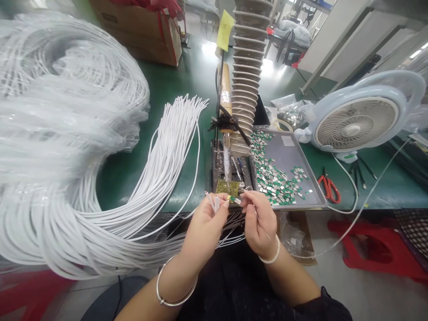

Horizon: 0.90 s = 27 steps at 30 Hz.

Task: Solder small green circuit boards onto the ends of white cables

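Just right of our left hand [204, 234] pinch, we had a small green-and-metal connector [234, 200] lying sideways, tip toward our right hand [260, 218]; both pinched closed, held items unclear

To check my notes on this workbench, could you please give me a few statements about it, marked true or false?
1. The metal tray holds small green-and-silver connectors. True.
2. The desk fan stands to the left of the tray. False: it stands to the tray's right.
3. The left hand has a metal bangle around its wrist. True.
4. The white cables lie inside a cardboard box. False: they lie in bundles on the green-topped bench.
5. Red-handled scissors lie on the bench. True.
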{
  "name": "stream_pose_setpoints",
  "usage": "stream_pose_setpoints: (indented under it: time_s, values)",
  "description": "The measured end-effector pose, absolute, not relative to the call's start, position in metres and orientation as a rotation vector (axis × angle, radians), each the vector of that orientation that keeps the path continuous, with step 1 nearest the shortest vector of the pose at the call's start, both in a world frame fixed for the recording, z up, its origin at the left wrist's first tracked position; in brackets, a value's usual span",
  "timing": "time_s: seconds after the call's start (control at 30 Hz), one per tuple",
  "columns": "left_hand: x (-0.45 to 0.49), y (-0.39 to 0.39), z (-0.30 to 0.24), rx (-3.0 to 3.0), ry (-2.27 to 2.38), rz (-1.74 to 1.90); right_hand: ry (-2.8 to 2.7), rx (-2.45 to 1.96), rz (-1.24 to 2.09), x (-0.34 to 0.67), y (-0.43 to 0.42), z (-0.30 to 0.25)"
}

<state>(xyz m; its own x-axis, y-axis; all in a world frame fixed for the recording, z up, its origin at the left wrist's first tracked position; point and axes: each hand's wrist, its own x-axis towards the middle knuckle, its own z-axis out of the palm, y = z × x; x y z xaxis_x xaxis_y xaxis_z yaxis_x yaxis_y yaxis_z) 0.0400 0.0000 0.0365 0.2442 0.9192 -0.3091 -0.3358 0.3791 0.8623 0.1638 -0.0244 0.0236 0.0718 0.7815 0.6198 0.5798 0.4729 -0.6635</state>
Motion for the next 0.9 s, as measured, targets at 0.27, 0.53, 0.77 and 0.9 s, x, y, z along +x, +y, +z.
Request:
stream_pose_setpoints:
  time_s: [0.27,0.53,0.77,0.9]
  values:
    - [0.041,0.004,0.041,0.71,0.943,0.977,-1.633,-1.092,0.199,0.165,-0.026,0.019]
    - [0.039,0.002,0.044,0.717,0.931,0.999,-1.696,-1.085,0.138,0.165,-0.023,0.026]
    - [0.039,0.004,0.044,0.727,0.942,1.009,-1.702,-1.107,0.105,0.163,-0.021,0.028]
    - [0.04,0.006,0.045,0.735,0.939,1.014,-1.706,-1.098,0.078,0.162,-0.019,0.029]
